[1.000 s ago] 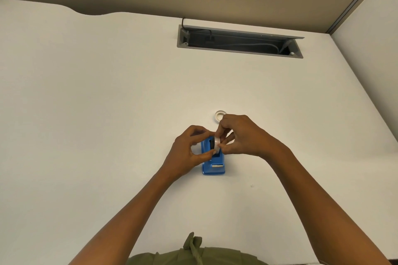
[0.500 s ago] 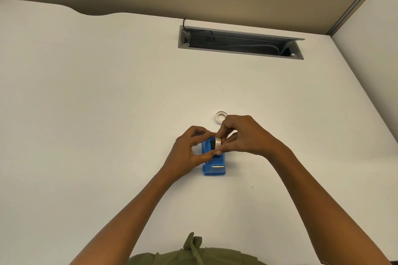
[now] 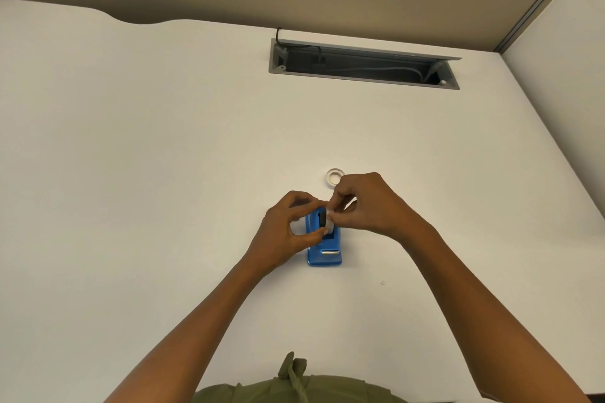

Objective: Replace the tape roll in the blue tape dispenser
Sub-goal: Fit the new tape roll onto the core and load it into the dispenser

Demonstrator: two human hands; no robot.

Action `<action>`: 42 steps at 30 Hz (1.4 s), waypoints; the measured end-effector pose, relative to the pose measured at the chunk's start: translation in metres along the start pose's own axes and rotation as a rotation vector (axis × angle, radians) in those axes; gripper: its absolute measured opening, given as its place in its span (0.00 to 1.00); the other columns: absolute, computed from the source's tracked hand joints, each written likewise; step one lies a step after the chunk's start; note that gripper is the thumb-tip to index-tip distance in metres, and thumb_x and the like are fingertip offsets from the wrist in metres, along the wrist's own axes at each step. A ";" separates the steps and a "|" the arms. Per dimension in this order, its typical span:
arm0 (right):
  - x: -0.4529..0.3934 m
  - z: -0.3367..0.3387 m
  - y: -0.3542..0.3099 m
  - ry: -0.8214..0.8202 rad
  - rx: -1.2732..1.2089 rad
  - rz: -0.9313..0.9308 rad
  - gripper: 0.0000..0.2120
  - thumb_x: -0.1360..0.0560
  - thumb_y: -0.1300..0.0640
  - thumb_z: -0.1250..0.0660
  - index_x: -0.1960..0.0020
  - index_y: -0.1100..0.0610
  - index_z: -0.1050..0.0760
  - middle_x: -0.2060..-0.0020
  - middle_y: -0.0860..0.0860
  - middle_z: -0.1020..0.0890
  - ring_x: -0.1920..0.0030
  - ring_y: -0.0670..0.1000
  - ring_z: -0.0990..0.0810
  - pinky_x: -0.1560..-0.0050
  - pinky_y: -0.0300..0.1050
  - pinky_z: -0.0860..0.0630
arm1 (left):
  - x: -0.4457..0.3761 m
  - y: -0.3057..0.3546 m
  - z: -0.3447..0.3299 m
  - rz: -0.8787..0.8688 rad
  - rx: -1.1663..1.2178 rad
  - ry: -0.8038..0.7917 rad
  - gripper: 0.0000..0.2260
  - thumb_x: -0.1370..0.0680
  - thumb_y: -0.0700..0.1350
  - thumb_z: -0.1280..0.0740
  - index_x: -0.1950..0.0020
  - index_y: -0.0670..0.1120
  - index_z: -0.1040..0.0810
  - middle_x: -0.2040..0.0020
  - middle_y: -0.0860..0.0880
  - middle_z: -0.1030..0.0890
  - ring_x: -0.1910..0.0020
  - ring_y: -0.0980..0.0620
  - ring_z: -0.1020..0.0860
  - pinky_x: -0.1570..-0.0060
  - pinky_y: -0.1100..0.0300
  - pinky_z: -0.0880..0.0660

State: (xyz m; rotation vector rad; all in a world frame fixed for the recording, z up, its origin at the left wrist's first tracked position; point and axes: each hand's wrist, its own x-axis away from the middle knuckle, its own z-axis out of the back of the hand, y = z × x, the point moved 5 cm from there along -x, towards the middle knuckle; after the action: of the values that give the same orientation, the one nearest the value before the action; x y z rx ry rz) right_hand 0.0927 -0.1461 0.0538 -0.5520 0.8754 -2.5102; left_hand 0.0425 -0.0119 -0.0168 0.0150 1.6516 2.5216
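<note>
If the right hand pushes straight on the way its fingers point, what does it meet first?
Likely the left hand: the right hand points leftward across the blue tape dispenser, pinching the pale tape roll between them. Depth is uncertain.

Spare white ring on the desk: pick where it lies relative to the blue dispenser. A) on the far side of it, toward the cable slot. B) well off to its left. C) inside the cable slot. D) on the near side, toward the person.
A: the white ring lies flat on the desk beyond the blue dispenser, between it and the cable slot, just past the right hand.
</note>
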 end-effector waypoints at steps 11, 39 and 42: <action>0.000 -0.003 -0.003 0.056 0.005 0.027 0.05 0.36 0.68 0.30 0.66 0.60 0.21 0.63 0.57 0.18 0.62 0.54 0.18 0.58 0.52 0.19 | 0.002 0.005 0.002 -0.004 0.003 0.003 0.19 0.30 0.44 0.27 0.40 0.52 0.23 0.45 0.57 0.26 0.46 0.66 0.28 0.48 0.74 0.31; -0.001 -0.006 0.023 0.097 -0.240 -0.121 0.08 0.40 0.59 0.20 0.67 0.53 0.18 0.75 0.44 0.18 0.75 0.44 0.21 0.72 0.34 0.25 | 0.000 0.000 0.000 0.020 -0.032 -0.003 0.18 0.29 0.48 0.28 0.40 0.52 0.23 0.46 0.58 0.28 0.47 0.68 0.29 0.51 0.79 0.32; -0.002 -0.004 0.022 0.099 -0.242 -0.127 0.05 0.38 0.58 0.21 0.65 0.56 0.17 0.73 0.50 0.16 0.73 0.49 0.19 0.69 0.35 0.23 | 0.000 0.000 0.000 0.015 -0.028 0.000 0.18 0.29 0.47 0.27 0.40 0.52 0.23 0.46 0.59 0.28 0.46 0.69 0.29 0.50 0.79 0.32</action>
State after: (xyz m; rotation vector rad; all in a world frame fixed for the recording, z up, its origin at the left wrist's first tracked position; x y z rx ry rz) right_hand 0.0976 -0.1589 0.0365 -0.5791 1.2280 -2.5804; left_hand 0.0420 -0.0123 -0.0166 0.0252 1.6216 2.5561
